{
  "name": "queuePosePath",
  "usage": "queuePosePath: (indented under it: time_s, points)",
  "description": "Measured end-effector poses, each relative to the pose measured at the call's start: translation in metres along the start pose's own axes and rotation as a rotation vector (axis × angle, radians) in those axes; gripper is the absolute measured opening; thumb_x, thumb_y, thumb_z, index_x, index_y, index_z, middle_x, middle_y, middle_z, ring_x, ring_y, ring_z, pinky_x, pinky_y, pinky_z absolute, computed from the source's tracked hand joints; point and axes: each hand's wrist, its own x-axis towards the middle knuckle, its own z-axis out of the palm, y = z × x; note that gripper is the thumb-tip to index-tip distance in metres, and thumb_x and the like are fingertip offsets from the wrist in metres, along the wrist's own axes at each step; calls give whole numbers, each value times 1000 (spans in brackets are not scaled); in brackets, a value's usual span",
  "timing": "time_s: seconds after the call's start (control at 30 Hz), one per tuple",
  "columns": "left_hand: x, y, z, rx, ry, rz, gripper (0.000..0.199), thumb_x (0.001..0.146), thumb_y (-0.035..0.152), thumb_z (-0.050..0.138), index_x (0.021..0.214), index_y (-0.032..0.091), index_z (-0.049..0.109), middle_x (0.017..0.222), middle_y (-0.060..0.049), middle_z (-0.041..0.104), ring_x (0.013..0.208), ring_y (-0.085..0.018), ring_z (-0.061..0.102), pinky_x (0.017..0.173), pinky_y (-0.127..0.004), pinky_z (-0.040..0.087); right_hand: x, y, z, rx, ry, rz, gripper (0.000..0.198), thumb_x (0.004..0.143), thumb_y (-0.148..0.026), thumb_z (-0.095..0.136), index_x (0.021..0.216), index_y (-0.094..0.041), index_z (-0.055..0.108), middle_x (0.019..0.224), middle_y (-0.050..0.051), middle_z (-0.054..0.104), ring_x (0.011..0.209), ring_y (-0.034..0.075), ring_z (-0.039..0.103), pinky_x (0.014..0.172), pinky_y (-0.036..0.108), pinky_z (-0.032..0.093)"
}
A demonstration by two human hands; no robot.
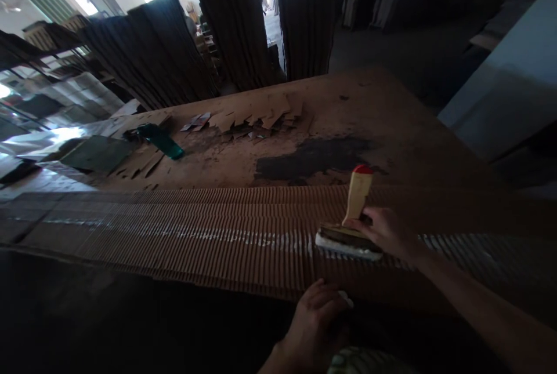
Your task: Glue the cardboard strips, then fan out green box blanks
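Single head-worn view, facing forward and down from the person's side of the worktop, ridged brown board close across the lower half, tall dark stacks farther off along the top, bright windows beyond

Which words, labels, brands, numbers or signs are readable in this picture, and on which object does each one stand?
There is no readable text.
Brush in the right hand: no lettering visible on its handle.
Green object: no readable label.
Pale scraps on the table: any print is too small and blurred.
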Motion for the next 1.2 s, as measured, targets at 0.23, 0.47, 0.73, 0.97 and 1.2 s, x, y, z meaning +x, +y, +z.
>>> queuePosePath:
  time_s: [0.23,0.47,0.73,0.97,1.2]
  points:
    - [6,10,-10,18,-15,-23,40,75,13,55,115,20,56,109,-7,71,110,-20,64,104,-44,47,-12,0,-9,1,-26,-52,37,82,-51,52,66,-21,66,62,5,71,56,19,65,50,27,43]
    - [7,13,-11,62,-29,-29,39,76,12,54,114,19,56,108,-7,71,110,-21,64,103,-46,48,-17,24,-29,-3,49,19,35,80,-50,55,70,-20,69,64,6,73,57,21,67,52,28,45]
    - [5,10,-6,98,26,-13,38,77,13,53,114,20,56,108,-7,71,109,-21,64,102,-47,48,-31,27,-42,-22,25,27,39,80,-55,54,66,-21,67,61,6,72,56,21,66,53,30,48]
    - [6,5,-7,97,-5,38,39,77,16,58,116,20,57,109,-8,71,110,-23,64,101,-48,49,-52,42,-73,73,265,124,40,77,-63,57,73,-26,71,76,6,76,70,25,71,60,34,55]
    - [34,-6,-2,-3,-317,207,28,93,28,54,121,24,57,120,-4,69,120,-19,59,107,-38,44,-62,-5,-27,57,335,-92,18,86,-39,58,87,-26,71,87,2,77,77,19,72,71,31,59]
